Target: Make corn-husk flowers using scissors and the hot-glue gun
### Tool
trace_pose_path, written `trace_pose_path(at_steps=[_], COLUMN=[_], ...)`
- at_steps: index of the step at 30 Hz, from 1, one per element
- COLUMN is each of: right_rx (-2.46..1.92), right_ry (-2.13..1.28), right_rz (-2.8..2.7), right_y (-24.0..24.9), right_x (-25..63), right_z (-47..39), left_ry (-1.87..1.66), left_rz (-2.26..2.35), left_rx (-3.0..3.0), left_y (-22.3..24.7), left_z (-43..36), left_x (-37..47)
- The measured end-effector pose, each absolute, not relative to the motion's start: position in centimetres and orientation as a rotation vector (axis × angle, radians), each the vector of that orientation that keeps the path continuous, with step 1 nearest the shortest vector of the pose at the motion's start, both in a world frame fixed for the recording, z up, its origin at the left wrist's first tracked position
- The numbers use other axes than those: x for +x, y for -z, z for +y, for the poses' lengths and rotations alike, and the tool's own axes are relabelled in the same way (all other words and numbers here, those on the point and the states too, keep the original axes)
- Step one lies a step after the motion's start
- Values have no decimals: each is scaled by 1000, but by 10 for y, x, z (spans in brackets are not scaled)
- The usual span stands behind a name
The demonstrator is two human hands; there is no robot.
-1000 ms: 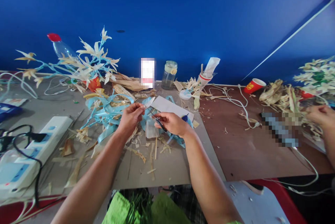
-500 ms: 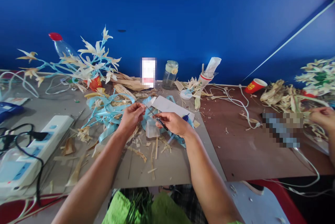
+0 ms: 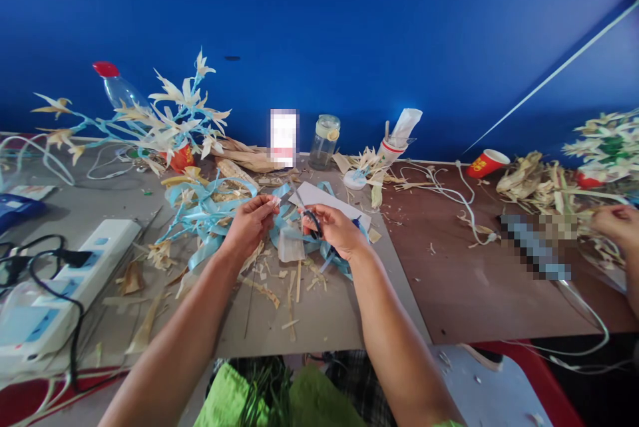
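Note:
My right hand [image 3: 333, 227] is closed round the dark handles of a pair of scissors [image 3: 301, 199], whose blades point up and away to the left. My left hand [image 3: 253, 222] pinches something small and pale at its fingertips, too small to make out. Between and below the hands lies a translucent piece [image 3: 291, 245]. A white card [image 3: 327, 204] rests just beyond my right hand. Light blue ribbon [image 3: 204, 211] is heaped left of my left hand, and husk scraps [image 3: 264, 292] are scattered in front of the hands.
Husk flowers on blue stems [image 3: 170, 104] stand back left. A power strip [image 3: 90, 287] with cables lies left. A glass jar [image 3: 325, 141], a lit screen [image 3: 284, 138] and a red cup [image 3: 488, 163] stand along the wall. Another person's hand [image 3: 616, 224] is at far right.
The scissors have turned in my right hand, so that their blades point more upward and the handle loops show. My right hand has shifted slightly right. My left hand has barely moved.

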State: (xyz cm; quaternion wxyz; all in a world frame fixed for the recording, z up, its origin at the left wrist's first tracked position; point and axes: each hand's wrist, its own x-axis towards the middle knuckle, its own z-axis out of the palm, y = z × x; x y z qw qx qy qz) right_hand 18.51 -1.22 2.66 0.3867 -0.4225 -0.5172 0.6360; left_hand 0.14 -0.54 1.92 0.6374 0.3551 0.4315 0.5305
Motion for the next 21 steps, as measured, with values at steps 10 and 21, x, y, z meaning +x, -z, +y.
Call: trace_pose_path(at_steps=[10,21], right_rx=[-1134,-1131], right_ry=[-1397,-1207], right_rz=[-1073,-943], right_y=[-19,-24], right_x=[160,170], right_z=[-8,-6], left_ry=[-1031,-1021], left_rz=[990,1038], left_rx=[990,972], left_y=[-14,-13], left_z=[-12,-12], left_x=[20,18])
